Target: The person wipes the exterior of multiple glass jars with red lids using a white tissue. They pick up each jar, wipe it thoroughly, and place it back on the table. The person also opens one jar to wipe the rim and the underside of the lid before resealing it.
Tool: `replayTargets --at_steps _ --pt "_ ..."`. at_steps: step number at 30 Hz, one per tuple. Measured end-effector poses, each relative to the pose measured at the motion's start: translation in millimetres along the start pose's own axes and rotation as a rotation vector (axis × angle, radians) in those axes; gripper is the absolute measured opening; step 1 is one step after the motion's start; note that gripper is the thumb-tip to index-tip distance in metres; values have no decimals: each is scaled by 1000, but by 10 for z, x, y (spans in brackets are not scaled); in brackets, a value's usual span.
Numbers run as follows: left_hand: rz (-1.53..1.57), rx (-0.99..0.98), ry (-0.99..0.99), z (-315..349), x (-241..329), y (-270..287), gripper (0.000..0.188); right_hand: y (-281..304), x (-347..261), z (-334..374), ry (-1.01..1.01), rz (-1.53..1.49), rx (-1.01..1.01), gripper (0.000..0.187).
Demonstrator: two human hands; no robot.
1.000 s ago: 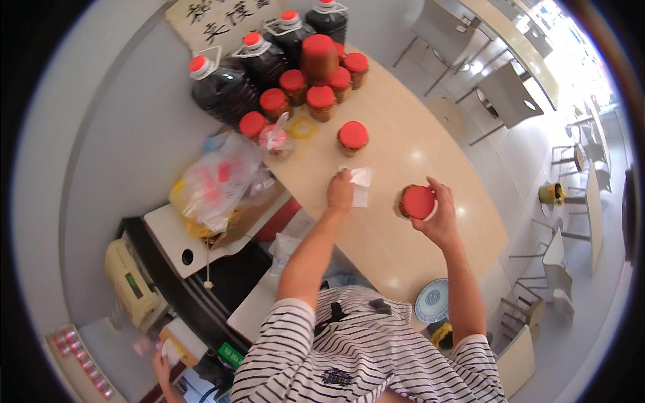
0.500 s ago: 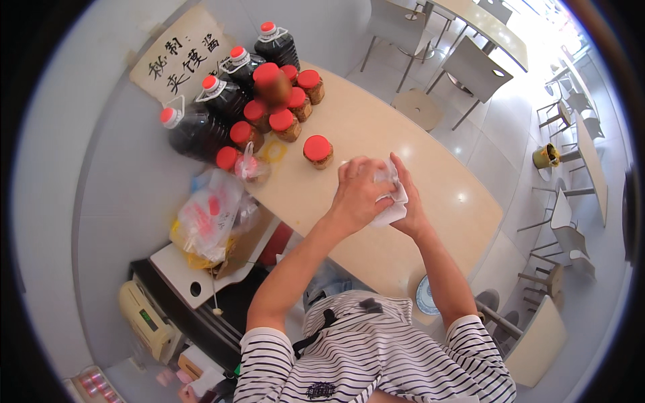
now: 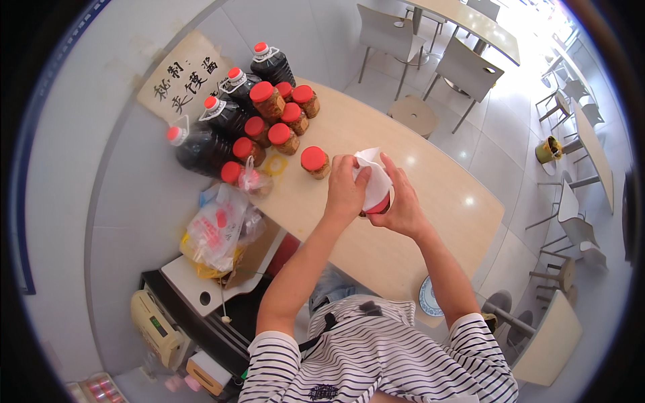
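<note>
White walls (image 3: 127,215), tiled floor (image 3: 500,151), grey chairs (image 3: 470,67)

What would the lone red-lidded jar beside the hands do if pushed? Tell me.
The lone jar looks squat and full, so it would probably slide on the smooth table rather than tip. If it is glass, it is likely heavy for its size and breakable.

Red-lidded jar (image 3: 380,205) upright, white cloth (image 3: 373,180) draped over.
</note>
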State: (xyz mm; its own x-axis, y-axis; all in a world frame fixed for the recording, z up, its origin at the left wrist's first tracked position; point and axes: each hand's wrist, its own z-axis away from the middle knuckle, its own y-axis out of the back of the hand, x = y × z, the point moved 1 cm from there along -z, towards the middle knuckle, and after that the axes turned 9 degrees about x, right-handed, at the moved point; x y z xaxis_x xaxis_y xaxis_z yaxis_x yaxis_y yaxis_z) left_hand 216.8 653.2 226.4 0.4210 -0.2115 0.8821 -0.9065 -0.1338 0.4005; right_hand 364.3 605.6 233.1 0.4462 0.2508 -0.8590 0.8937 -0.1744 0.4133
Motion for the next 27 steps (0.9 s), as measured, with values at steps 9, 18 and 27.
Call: replayTargets --at_steps 9,18,27 --pt "843 -32 557 -124 -112 144 33 360 -111 -153 -14 -42 -72 72" --pt "621 49 53 171 242 179 31 584 -385 -347 -120 -122 -93 65" --pt "533 -241 -138 -114 578 249 46 617 -863 -517 40 95 -133 66"
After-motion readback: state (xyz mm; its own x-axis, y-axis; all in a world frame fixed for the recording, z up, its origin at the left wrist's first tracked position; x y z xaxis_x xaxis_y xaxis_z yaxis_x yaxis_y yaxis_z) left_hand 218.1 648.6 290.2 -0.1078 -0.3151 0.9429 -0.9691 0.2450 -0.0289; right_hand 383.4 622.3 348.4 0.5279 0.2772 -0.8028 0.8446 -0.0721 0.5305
